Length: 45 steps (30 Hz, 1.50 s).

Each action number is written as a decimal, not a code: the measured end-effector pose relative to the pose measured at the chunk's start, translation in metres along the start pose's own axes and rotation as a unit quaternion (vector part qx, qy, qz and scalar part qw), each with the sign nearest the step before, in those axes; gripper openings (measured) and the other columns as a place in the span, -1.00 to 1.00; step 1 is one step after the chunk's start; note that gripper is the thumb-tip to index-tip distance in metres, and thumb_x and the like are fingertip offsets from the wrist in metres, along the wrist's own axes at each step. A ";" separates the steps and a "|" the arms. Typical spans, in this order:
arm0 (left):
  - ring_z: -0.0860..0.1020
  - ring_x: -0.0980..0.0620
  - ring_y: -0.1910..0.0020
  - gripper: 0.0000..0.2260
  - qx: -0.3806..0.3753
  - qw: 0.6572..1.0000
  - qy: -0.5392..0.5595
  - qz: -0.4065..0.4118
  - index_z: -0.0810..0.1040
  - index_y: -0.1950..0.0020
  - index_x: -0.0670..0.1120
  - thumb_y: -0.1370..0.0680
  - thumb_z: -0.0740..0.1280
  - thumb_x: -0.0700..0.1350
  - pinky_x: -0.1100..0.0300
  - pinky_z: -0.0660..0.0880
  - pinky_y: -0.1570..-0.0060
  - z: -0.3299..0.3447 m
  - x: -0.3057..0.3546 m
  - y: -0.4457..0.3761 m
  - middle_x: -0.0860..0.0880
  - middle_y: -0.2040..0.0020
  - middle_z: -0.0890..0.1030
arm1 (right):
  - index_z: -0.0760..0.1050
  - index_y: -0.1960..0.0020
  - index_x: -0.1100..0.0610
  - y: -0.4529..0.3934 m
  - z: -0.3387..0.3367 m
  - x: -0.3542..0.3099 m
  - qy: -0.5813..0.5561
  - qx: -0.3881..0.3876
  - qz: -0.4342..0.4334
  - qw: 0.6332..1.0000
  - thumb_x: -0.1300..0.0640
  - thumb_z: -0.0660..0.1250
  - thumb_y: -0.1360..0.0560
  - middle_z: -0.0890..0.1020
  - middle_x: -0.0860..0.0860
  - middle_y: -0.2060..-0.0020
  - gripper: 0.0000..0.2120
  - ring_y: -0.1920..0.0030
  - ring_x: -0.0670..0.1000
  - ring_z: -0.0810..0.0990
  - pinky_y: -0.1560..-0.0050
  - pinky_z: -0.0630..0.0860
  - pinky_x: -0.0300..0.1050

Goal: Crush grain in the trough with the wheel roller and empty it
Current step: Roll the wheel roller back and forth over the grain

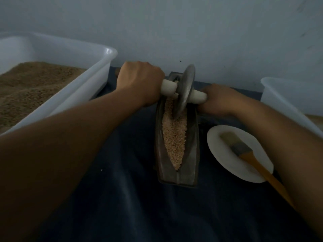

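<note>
Landmark taken: the trough [176, 175], a dark narrow vessel lying lengthwise on the blue-covered desk [122, 198]; grain [173, 137] fills its central channel from the near tip to the wheel. Just right of the trough's near half sits a white plate [225, 161] carrying a brush [244, 151] whose handle runs off toward the viewer.

At the trough's far end the wheel roller [185, 91] stands on edge in the channel, its disc bedded in the grain; the left hand [139, 82] grips the left handle stub with fingers wrapped fully round; the right hand [218, 100] grips the right stub likewise; both grips closed on the roller.

Left of the trough, a large white tub [97, 75] holds brown granular material; right and beyond it, a second white tub [279, 95], contents not visible.

Assessment: crushing in progress, emptying not yet begun; much grain near the tip looks whole. Recommended: keep the axle level, press evenly through both hands, draw the disc the full length toward the near tip; keep the disc centred so grain does not spill over the sides.
</note>
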<state>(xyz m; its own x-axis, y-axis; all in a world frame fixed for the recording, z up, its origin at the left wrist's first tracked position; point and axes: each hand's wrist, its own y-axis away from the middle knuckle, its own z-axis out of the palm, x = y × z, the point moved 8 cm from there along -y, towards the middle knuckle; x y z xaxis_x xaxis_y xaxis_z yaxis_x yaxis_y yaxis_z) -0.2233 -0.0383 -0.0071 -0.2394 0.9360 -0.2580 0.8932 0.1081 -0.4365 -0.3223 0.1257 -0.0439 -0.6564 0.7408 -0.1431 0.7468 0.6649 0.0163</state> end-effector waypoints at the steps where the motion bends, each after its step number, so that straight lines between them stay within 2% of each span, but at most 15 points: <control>1: 0.37 -0.02 0.33 -0.85 -0.001 1.000 0.004 -0.003 0.54 0.07 0.04 -0.47 0.42 0.06 0.14 0.15 0.41 0.001 -0.001 0.001 0.02 0.38 0.28 | 0.46 0.24 -0.13 -0.001 -0.001 -0.001 0.005 -0.002 0.000 1.000 -0.13 0.47 -0.38 0.55 -0.15 0.26 -0.80 0.26 -0.15 0.50 0.33 0.33 -0.18; 4: 0.35 -0.02 0.34 -0.83 0.000 1.000 0.008 -0.008 0.58 0.02 0.04 -0.47 0.43 0.07 0.17 0.13 0.43 0.000 0.000 0.006 0.03 0.38 0.28 | 0.46 0.25 -0.14 0.003 -0.002 -0.003 0.012 -0.003 0.004 1.000 -0.16 0.45 -0.38 0.55 -0.15 0.26 -0.80 0.27 -0.15 0.50 0.32 0.35 -0.16; 8: 0.27 0.03 0.44 -0.87 0.039 0.999 -0.009 -0.022 0.57 0.03 0.07 -0.48 0.42 0.05 0.22 -0.01 0.45 -0.009 0.002 0.023 0.00 0.26 0.57 | 0.41 0.26 -0.22 0.020 -0.006 -0.006 0.044 0.059 0.016 0.997 -0.30 0.32 -0.33 0.47 -0.22 0.28 -0.80 0.32 -0.17 0.41 0.38 0.26 -0.18; 9: 0.32 0.02 0.46 -0.88 0.053 0.998 -0.017 -0.023 0.57 0.06 0.07 -0.47 0.43 0.04 0.22 -0.02 0.44 -0.013 0.003 0.028 0.01 0.25 0.59 | 0.41 0.24 -0.21 0.026 -0.007 -0.007 0.054 0.085 0.020 0.995 -0.31 0.27 -0.30 0.46 -0.22 0.29 -0.80 0.34 -0.14 0.39 0.38 0.23 -0.19; 12: 0.51 -0.08 0.40 -0.83 0.101 0.995 -0.004 -0.002 0.51 0.16 -0.02 -0.42 0.49 -0.04 0.15 0.13 0.37 -0.020 0.008 0.044 -0.04 0.31 0.57 | 0.43 0.13 -0.18 0.042 -0.006 -0.011 0.091 0.152 0.023 0.984 -0.27 0.27 -0.34 0.43 -0.17 0.32 -0.79 0.31 0.00 0.40 0.40 0.17 -0.18; 15: 0.46 -0.10 0.37 -0.81 0.145 0.989 0.037 -0.003 0.44 0.17 -0.05 -0.44 0.45 -0.08 0.08 0.22 0.31 -0.026 0.007 0.061 -0.06 0.30 0.51 | 0.45 0.05 -0.15 0.057 -0.007 -0.018 0.125 0.208 0.030 0.970 -0.21 0.31 -0.41 0.39 -0.13 0.36 -0.80 0.33 0.06 0.40 0.41 0.14 -0.14; 18: 0.45 -0.11 0.30 -0.85 0.181 0.981 0.067 -0.016 0.42 0.11 -0.06 -0.50 0.38 -0.07 0.02 0.32 0.24 -0.030 0.006 0.079 -0.07 0.25 0.50 | 0.42 0.04 -0.10 0.073 -0.008 -0.026 0.141 0.247 0.023 0.959 -0.17 0.33 -0.40 0.34 -0.13 0.43 -0.78 0.37 0.10 0.47 0.42 0.10 -0.16; 22: 0.41 -0.10 0.25 -0.93 0.251 0.965 0.079 -0.023 0.43 0.08 -0.08 -0.57 0.26 -0.10 0.01 0.29 0.19 -0.038 0.007 0.103 -0.09 0.21 0.47 | 0.38 0.13 -0.06 0.103 -0.010 -0.040 0.143 0.318 -0.006 0.937 -0.09 0.38 -0.39 0.31 -0.14 0.46 -0.80 0.47 0.01 0.28 0.41 0.01 -0.20; 25: 0.42 -0.11 0.23 -0.91 0.286 0.953 0.088 -0.041 0.46 0.09 -0.09 -0.61 0.23 -0.16 -0.01 0.33 0.17 -0.043 0.009 0.116 -0.09 0.21 0.47 | 0.42 0.12 -0.05 0.122 -0.012 -0.049 0.126 0.356 -0.022 0.926 -0.05 0.37 -0.41 0.41 -0.14 0.39 -0.84 0.42 0.00 0.35 0.34 0.12 -0.12; 28: 0.44 -0.13 0.19 -0.93 0.289 0.952 0.098 -0.032 0.48 0.05 -0.10 -0.61 0.25 -0.15 -0.05 0.37 0.12 -0.047 0.012 0.125 -0.11 0.16 0.49 | 0.45 0.05 -0.03 0.136 -0.011 -0.053 0.115 0.364 -0.034 0.924 -0.04 0.37 -0.42 0.51 -0.10 0.30 -0.83 0.32 0.05 0.48 0.25 0.22 -0.06; 32: 0.44 -0.15 0.14 -0.92 0.275 0.955 0.104 -0.023 0.49 -0.02 -0.11 -0.59 0.31 -0.11 -0.04 0.35 0.06 -0.046 0.010 0.135 -0.12 0.10 0.50 | 0.45 0.00 -0.05 0.145 -0.009 -0.056 0.096 0.377 -0.043 0.920 -0.06 0.37 -0.43 0.53 -0.11 0.23 -0.80 0.24 0.02 0.48 0.17 0.21 -0.05; 36: 0.43 -0.13 0.15 -0.94 0.290 0.953 0.084 -0.018 0.48 -0.01 -0.10 -0.60 0.28 -0.12 -0.02 0.34 0.08 -0.047 0.012 0.135 -0.11 0.11 0.49 | 0.44 0.03 -0.06 0.136 -0.008 -0.050 0.092 0.379 -0.042 0.920 -0.06 0.38 -0.42 0.50 -0.13 0.27 -0.82 0.28 0.02 0.47 0.19 0.17 -0.07; 39: 0.42 -0.11 0.18 -0.94 0.279 0.958 0.062 -0.019 0.46 0.02 -0.09 -0.61 0.22 -0.15 -0.03 0.36 0.11 -0.045 0.013 0.117 -0.10 0.15 0.48 | 0.40 0.09 -0.08 0.117 -0.005 -0.042 0.093 0.347 -0.016 0.933 -0.04 0.41 -0.40 0.37 -0.17 0.37 -0.80 0.35 0.05 0.49 0.28 0.16 -0.09; 42: 0.44 -0.11 0.21 -0.97 0.243 0.968 0.060 -0.031 0.45 0.04 -0.08 -0.58 0.26 -0.13 -0.04 0.36 0.14 -0.036 0.009 0.098 -0.09 0.18 0.49 | 0.36 0.13 -0.10 0.094 -0.006 -0.033 0.120 0.307 0.013 0.944 -0.10 0.39 -0.38 0.26 -0.18 0.45 -0.78 0.46 0.01 0.34 0.38 0.06 -0.17; 45: 0.46 -0.12 0.25 -0.92 0.194 0.978 0.062 -0.036 0.44 0.08 -0.07 -0.54 0.32 -0.11 -0.05 0.37 0.17 -0.026 0.006 0.079 -0.08 0.22 0.51 | 0.37 0.11 -0.14 0.070 -0.004 -0.021 0.122 0.238 0.042 0.963 -0.15 0.34 -0.39 0.32 -0.17 0.43 -0.81 0.45 -0.08 0.23 0.42 0.07 -0.18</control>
<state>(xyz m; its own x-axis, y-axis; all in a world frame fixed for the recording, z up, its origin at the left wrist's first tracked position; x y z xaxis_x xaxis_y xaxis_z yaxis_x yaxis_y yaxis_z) -0.1440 -0.0155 -0.0203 -0.2273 0.9667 -0.1175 0.6575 0.0633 -0.7508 -0.2569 0.1571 -0.0357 -0.5535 0.8293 0.0768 0.7247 0.5250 -0.4463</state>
